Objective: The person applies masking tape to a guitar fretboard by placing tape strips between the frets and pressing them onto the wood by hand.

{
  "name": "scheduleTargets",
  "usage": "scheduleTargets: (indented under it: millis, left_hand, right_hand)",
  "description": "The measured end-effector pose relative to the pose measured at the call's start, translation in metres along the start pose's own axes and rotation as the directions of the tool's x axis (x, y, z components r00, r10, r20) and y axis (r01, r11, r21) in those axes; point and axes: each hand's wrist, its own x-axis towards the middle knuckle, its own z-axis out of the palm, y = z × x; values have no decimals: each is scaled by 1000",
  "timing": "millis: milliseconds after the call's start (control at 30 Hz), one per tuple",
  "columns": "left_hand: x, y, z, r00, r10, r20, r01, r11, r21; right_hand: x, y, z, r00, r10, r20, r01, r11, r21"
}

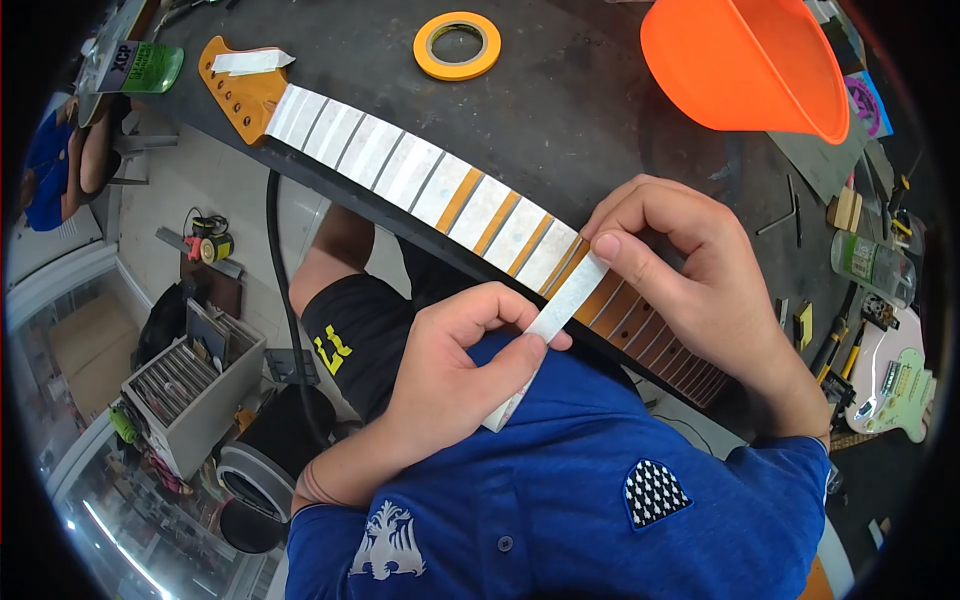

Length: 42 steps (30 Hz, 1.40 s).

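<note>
A guitar neck [640,335] lies diagonally along the table's edge, its headstock [240,90] at the upper left. White tape pieces [365,150] cover the fretboard between the frets from the nut to about the middle; bare wood shows in narrow gaps and towards the heel. One strip of white masking tape [570,298] stretches over the fretboard between my hands. My right hand [690,270] pinches its upper end at the neck's far edge. My left hand [455,365] pinches it lower down, at the near edge, with a tail hanging below the fingers.
A yellow tape roll [457,46] and an orange bowl-like container [750,60] are on the dark table [560,120]. Bottles stand at the upper left and right. Hand tools and a pale green pickguard [905,395] lie at the right. Another person sits at the far left.
</note>
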Motion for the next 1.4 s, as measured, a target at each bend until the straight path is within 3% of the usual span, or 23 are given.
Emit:
scheduleTargets:
  millis: [100,200,1400]
  left_hand:
    - [3,3,2,998,-54,-31,54,998,25]
    - [6,7,3,992,-116,-54,117,993,27]
    - [10,5,4,988,-147,-42,148,989,15]
  right_hand:
    - [2,-2,-4,998,64,7,-63,992,-106]
    - [4,-11,-7,954,291,69,-287,956,-60]
    - [12,-4,-8,964,244,103,-228,963,-143]
